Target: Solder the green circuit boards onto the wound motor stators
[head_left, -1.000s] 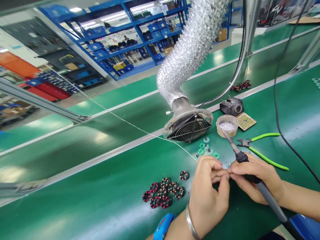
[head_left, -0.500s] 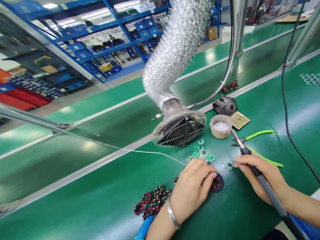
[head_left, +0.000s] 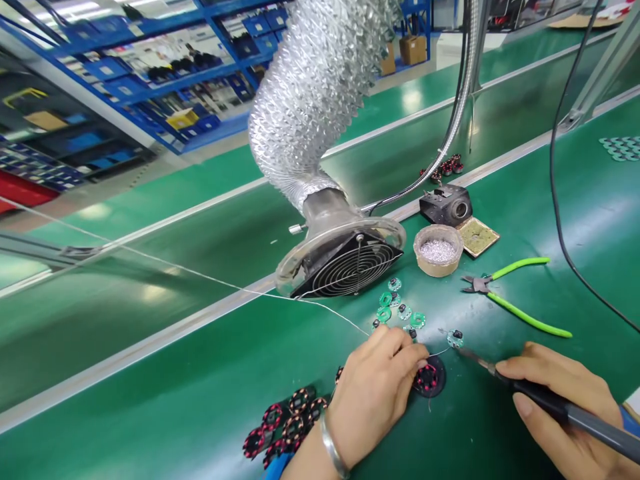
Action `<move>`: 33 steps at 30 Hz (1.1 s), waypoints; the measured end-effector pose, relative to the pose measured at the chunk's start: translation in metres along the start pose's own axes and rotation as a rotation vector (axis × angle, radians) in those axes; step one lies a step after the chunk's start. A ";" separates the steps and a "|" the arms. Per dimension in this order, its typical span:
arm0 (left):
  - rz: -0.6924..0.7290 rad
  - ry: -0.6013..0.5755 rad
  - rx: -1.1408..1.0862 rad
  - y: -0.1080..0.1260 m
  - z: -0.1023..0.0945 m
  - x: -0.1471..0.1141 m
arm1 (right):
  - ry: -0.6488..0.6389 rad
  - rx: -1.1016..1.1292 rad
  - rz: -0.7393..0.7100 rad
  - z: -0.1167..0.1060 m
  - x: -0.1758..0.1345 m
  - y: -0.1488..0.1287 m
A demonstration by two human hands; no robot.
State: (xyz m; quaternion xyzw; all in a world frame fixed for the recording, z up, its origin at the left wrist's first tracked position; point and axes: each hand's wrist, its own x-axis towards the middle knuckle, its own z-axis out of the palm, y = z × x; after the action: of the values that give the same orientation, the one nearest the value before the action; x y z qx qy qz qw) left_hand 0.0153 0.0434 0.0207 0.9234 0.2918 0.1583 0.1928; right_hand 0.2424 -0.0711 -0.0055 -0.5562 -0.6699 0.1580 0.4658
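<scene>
My left hand (head_left: 377, 393), a metal bangle at its wrist, is closed on a thin solder wire (head_left: 336, 311). The wire trails away to the left behind the hand, and its free end reaches towards a small round green circuit board (head_left: 455, 339). Just beside the left fingertips, a red-and-black wound coil (head_left: 426, 379) lies on a black disc. In my right hand (head_left: 565, 407) is a soldering iron (head_left: 541, 398), gripped like a pen. Its tip points left, at the lower edge of that board; whether it touches is too small to tell.
Several round boards (head_left: 384, 315) lie beneath the fume hood (head_left: 353, 267). More wound coils (head_left: 293, 420) are heaped left of my forearm. Green-handled cutters (head_left: 481, 285), a cup of silvery bits (head_left: 438, 267), a sponge tray (head_left: 479, 237) and a black iron stand (head_left: 447, 205) sit farther back.
The soldering iron has swung down and away from the cup to the round board's edge. A wire end now shows between my left fingers and the board. The view has shifted slightly.
</scene>
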 end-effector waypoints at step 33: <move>0.017 0.006 0.018 0.000 0.003 0.003 | -0.022 -0.030 0.043 -0.001 0.004 -0.002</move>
State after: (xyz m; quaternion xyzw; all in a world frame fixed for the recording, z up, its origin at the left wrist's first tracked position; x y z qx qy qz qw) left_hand 0.0190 0.0450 0.0186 0.9271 0.2857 0.1599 0.1825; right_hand 0.2420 -0.0686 -0.0018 -0.5756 -0.6652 0.1638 0.4465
